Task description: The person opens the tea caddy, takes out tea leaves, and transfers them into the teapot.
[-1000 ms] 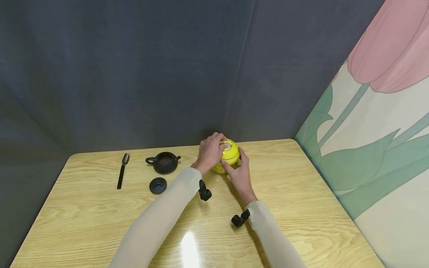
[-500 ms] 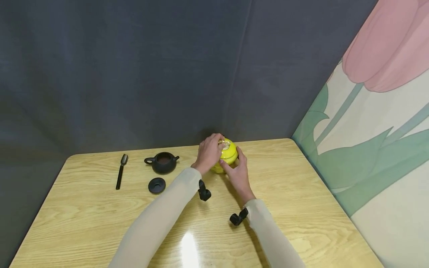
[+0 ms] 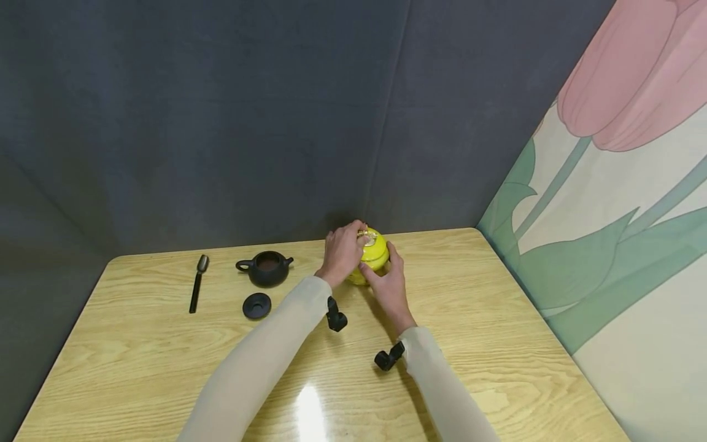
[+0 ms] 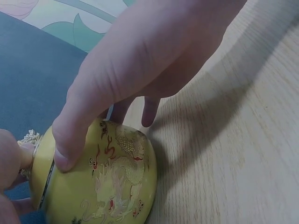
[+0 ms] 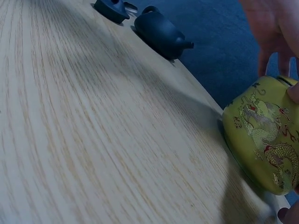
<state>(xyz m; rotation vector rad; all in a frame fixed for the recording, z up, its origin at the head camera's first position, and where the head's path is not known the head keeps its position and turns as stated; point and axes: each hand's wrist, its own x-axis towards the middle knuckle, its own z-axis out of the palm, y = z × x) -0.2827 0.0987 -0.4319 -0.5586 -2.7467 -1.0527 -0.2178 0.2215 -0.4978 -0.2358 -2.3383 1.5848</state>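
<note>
A yellow lidded jar (image 3: 375,250) with a dragon pattern stands on the table near its back edge, in the middle of the head view. My left hand (image 3: 340,253) grips the ornate knob on the jar's lid from the left. My right hand (image 3: 391,287) holds the jar's right side, thumb in front and fingers round the far side. In the left wrist view, the right thumb lies along the dark seam between the lid (image 4: 43,163) and the jar's body (image 4: 107,177). The left palm hides part of the jar in the head view.
To the left stand a dark open teapot (image 3: 269,270), its round lid (image 3: 257,306) on the table in front, and a black-handled spoon (image 3: 198,285). A dark curtain (image 3: 248,135) hangs behind the wooden table (image 3: 138,368). A tulip-patterned wall (image 3: 607,258) borders the right.
Both hands stay on the jar with nearly the same hold. The head view has turned slightly, so the table things and wall sit a little further left in it.
</note>
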